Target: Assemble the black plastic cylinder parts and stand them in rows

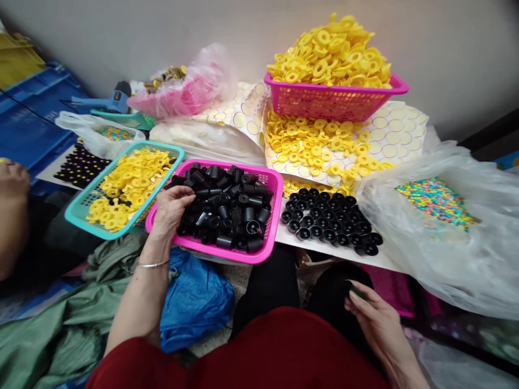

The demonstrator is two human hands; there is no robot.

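My left hand point(172, 210) reaches over the left rim of a pink basket point(219, 255) heaped with black plastic cylinders point(223, 210). Its fingers are bent and close together at the nearest cylinders; whatever lies under the fingertips is hidden. Low on the right, above my lap, my right hand point(375, 313) pinches a small black plastic part point(360, 292) between thumb and fingers, which partly cover it. Between the basket and a plastic bag, several black cylinders point(328, 222) stand in rows on a white board point(298, 241), hollow ends up.
Yellow ring-shaped pieces fill a turquoise basket point(87, 229) at left, a raised pink basket point(324, 102) behind, and spread over patterned sheets point(401, 127). A clear bag point(450, 259) of coloured beads lies right. A heat gun point(115, 100) rests back left. Another person's hand point(12, 178) shows far left.
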